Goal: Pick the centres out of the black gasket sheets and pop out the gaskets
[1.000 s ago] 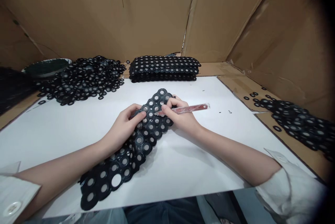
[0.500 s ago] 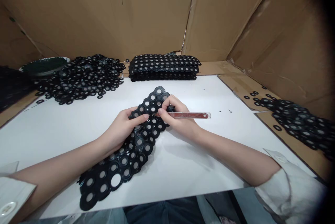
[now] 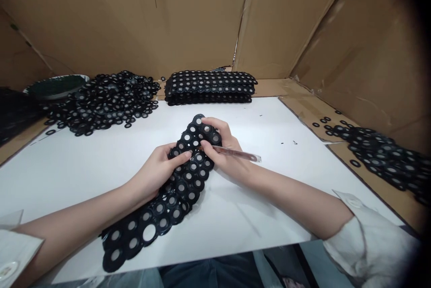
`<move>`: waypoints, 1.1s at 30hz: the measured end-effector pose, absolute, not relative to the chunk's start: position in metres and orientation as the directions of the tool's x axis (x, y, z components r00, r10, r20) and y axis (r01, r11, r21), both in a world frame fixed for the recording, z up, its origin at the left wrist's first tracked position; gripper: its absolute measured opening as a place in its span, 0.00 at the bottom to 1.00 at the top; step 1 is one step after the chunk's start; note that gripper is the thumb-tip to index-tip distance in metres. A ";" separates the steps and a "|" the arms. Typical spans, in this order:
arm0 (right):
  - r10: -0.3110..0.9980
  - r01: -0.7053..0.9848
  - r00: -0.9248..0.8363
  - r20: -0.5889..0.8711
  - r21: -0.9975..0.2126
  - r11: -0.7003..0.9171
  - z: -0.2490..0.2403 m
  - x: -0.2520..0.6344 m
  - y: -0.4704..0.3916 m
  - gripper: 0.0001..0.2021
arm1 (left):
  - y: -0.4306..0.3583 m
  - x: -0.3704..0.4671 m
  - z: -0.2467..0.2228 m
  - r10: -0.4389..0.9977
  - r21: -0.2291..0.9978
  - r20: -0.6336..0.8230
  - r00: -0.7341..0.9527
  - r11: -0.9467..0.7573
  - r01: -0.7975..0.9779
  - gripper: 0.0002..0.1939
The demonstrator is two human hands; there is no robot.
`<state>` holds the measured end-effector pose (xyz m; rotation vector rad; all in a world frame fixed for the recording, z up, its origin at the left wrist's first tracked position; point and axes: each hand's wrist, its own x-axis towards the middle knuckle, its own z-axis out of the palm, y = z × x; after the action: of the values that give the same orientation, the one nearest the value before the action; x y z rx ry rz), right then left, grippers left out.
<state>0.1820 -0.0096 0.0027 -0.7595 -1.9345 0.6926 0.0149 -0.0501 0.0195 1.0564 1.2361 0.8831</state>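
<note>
A long black strip of joined rings (image 3: 160, 208) slants from the table's front left up to the middle. My left hand (image 3: 163, 164) pinches its left edge, thumb on top and fingers partly hidden beneath. On the upper right part, my right hand (image 3: 224, 148) grips the strip's edge between thumb and fingers. A slim reddish-brown tool with a clear end (image 3: 240, 153) lies in my right hand, its handle pointing right and its tip at the rings near my left thumb.
Loose black rings (image 3: 104, 99) are heaped at the back left beside a round dish (image 3: 57, 85). A folded stack of ring strips (image 3: 210, 86) lies at the back. More black rings (image 3: 387, 155) lie on cardboard at the right of the white table (image 3: 242, 220).
My right hand's fingers have spread up over the strip's top edge. The tool's handle has swung down and toward me, and the strip's upper end has shifted slightly left.
</note>
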 end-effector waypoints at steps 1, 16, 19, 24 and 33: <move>0.741 0.224 -0.390 0.547 -0.724 0.652 0.002 0.182 -0.010 0.21 | -0.051 0.015 0.020 0.945 0.955 -0.295 0.143 0.294 0.030 0.17; 0.902 -0.111 -0.376 0.213 -0.977 0.185 0.008 0.185 -0.003 0.26 | -0.046 0.009 0.014 0.948 0.963 -0.266 0.172 0.268 0.016 0.19; 0.908 -0.093 -0.362 0.210 -0.978 0.189 0.006 0.183 -0.006 0.26 | -0.047 0.010 0.014 0.948 0.963 -0.266 0.178 0.268 0.012 0.18; 0.892 -0.041 -0.408 0.193 -0.980 0.194 0.005 0.184 -0.009 0.25 | -0.048 0.010 0.014 0.947 0.962 -0.271 0.172 0.274 0.005 0.17; 0.909 -0.007 -0.378 0.173 -0.983 0.184 0.000 0.184 -0.008 0.23 | -0.047 0.011 0.014 0.943 0.958 -0.283 0.174 0.288 -0.005 0.16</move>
<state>0.1844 -0.0075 0.0004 -0.8824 -1.5899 1.3256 0.0107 -0.0472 0.0140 1.0499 1.1854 0.8862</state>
